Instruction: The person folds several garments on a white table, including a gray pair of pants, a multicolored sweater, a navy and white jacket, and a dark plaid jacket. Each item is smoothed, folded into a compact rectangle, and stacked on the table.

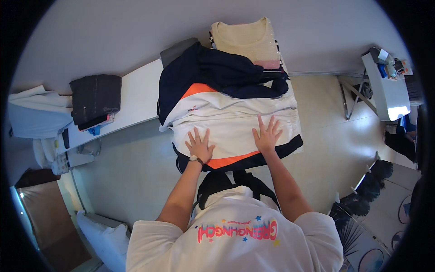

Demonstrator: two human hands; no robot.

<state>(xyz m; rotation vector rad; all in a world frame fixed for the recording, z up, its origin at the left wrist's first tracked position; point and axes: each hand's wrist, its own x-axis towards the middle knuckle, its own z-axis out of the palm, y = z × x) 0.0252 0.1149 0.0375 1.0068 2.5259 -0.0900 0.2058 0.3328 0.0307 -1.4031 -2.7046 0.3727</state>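
A zip-up jacket (pixel 231 131) in white, navy and orange lies spread across the table before me. Its far navy part (pixel 217 64) is folded over in loose creases, with one sleeve running to the right. My left hand (pixel 200 147) rests flat on the white panel near the jacket's lower left, fingers apart, a wristwatch (pixel 196 158) on that wrist. Flat on the white panel's right side lies my right hand (pixel 267 135), also with its fingers spread. Neither hand holds anything. Below both palms run the orange stripe (pixel 232 159) and the near navy edge.
Behind the jacket stands a stack of folded clothes topped by a beige knit top (pixel 243 39). A dark folded garment pile (pixel 96 100) sits on the white table (pixel 141 88) at left, beside light blue fabric (pixel 39 114). At far right, a small white table (pixel 390 91) bears assorted items.
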